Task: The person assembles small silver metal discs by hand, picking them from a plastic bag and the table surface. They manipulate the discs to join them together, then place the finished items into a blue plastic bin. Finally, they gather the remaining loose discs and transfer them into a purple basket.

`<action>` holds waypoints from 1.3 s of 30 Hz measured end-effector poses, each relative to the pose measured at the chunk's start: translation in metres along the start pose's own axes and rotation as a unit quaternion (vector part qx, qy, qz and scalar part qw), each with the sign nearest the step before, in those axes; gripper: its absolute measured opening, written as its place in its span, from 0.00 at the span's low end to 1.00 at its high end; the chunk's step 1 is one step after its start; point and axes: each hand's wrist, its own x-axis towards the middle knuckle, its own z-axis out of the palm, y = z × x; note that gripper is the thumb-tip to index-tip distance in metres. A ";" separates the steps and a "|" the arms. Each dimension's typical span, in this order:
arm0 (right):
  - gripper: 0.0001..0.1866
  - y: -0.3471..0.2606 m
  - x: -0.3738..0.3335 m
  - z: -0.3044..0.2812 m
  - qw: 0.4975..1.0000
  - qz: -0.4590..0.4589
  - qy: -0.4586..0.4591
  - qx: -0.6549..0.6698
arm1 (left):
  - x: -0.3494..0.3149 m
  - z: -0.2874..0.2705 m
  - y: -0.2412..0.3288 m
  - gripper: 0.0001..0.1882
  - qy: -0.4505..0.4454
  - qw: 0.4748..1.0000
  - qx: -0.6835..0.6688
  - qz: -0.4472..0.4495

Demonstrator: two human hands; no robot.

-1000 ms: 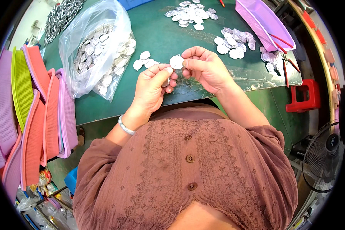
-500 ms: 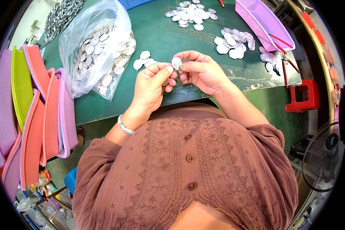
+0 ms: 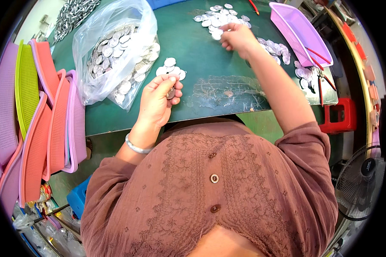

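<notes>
Many loose discs (image 3: 218, 19) could scatter if the right hand (image 3: 241, 40), its grip unclear, knocks them; the left hand (image 3: 155, 97), closed on a darker disc (image 3: 170, 94), could slacken and drop it.

Left grip (image 3: 157, 97): hides part of a round disc (image 3: 171, 93).
Right grip (image 3: 239, 40): too small to tell if it holds anything.
Blue box (image 3: 161, 3): cut off by the top edge.
Marks on loose discs (image 3: 221, 19): too tiny to make out.

The left hand (image 3: 158, 98) is curled, thumb (image 3: 165, 87) uppermost; the right forearm (image 3: 283, 94) extends forward and leftward, the right hand (image 3: 242, 40) positioned farther out, fingers (image 3: 230, 27) bent
</notes>
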 end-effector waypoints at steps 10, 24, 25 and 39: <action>0.15 -0.013 0.021 0.040 0.880 -0.255 -0.001 -0.400 | -0.007 -0.031 0.008 0.07 0.026 0.999 -0.031 0.019; 0.10 -0.021 -0.006 0.099 0.897 -0.209 -0.265 -0.286 | -0.004 -0.035 0.009 0.06 0.032 0.998 -0.044 0.011; 0.09 -0.023 -0.010 0.097 0.914 -0.177 -0.276 -0.239 | -0.003 -0.035 0.009 0.06 0.032 0.998 -0.046 0.016; 0.06 -0.023 -0.071 0.093 0.944 -0.241 -0.207 -0.092 | 0.004 -0.007 0.004 0.12 0.042 0.991 0.015 0.125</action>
